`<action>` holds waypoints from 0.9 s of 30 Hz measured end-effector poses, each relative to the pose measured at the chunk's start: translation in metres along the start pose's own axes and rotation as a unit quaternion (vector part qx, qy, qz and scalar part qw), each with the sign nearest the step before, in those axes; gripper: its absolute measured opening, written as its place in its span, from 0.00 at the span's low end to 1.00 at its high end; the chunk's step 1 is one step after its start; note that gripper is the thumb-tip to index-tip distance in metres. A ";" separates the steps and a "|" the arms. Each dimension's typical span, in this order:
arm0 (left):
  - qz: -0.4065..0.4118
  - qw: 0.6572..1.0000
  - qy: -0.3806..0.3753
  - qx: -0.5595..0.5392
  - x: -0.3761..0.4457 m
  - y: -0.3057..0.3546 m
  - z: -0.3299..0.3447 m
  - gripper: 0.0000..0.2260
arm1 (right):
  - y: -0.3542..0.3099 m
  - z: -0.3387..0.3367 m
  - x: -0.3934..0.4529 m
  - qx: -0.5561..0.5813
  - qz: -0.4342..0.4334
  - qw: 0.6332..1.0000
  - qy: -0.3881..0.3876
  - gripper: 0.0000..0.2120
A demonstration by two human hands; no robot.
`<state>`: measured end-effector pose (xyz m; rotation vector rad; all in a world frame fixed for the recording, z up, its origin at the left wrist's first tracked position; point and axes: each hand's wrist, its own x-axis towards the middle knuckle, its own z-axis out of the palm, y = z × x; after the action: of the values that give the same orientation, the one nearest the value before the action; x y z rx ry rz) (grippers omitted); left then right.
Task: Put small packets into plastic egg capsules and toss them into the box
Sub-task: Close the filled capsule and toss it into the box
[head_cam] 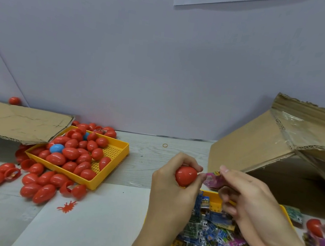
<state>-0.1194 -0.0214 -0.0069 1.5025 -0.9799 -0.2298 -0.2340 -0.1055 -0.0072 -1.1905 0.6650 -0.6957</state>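
Our left hand point(168, 180) grips red plastic egg capsule point(185, 175) | our right hand point(250, 194) pinches small pink foil packet point(212, 180) just beside it

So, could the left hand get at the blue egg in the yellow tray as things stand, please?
Probably not at once: the left hand grips a red egg capsule. The blue egg lies uncovered on top in the yellow tray, with bare table between, so the way looks free.
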 end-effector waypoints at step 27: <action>-0.028 0.999 0.025 -0.020 0.004 0.002 -0.002 0.10 | 0.003 -0.002 0.000 -0.064 -0.097 0.993 -0.036 0.17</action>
<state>-0.1163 -0.0222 -0.0030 1.4945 -0.8896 -0.2505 -0.2347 -0.1062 -0.0104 -1.4050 0.5434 -0.7778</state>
